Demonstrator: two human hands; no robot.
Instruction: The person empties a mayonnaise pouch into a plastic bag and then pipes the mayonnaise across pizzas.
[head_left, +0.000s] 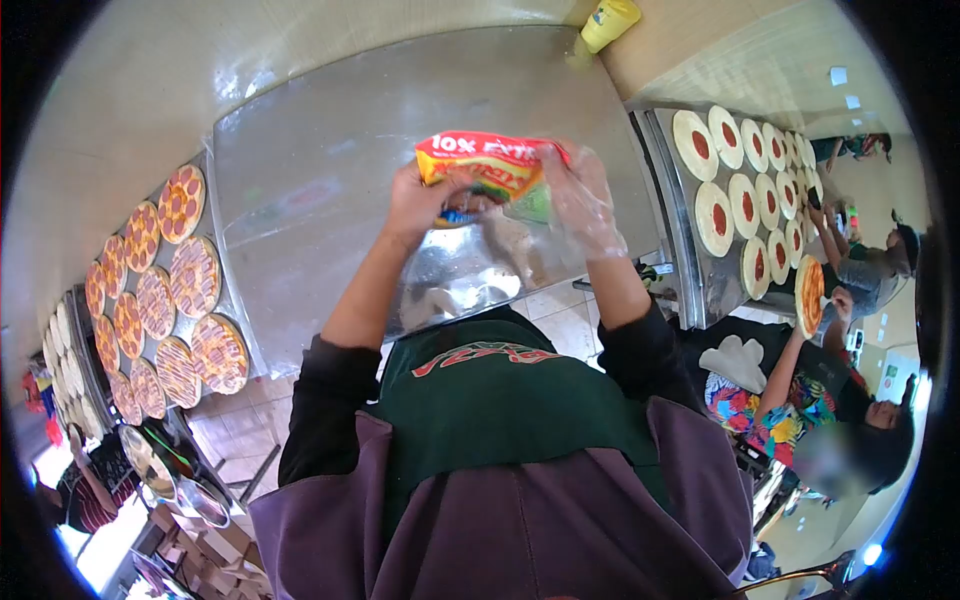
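A red and yellow plastic packet [490, 160] printed "10% EXTRA" is held up above the metal table [320, 200]. My left hand [418, 203], bare, grips its left end with the fingers partly tucked behind and under it. At the right end, my right hand [582, 200] wears a clear plastic glove and closes on the packet's edge. Green and blue patches show on the lower part of the packet. What is inside it cannot be made out.
Topped pizzas [195, 275] stand in rows on the left. On the right, sauced dough rounds [714, 218] cover another table. A yellow container [610, 22] sits at the far edge. A person at right holds up a pizza [810, 297]; others work farther off.
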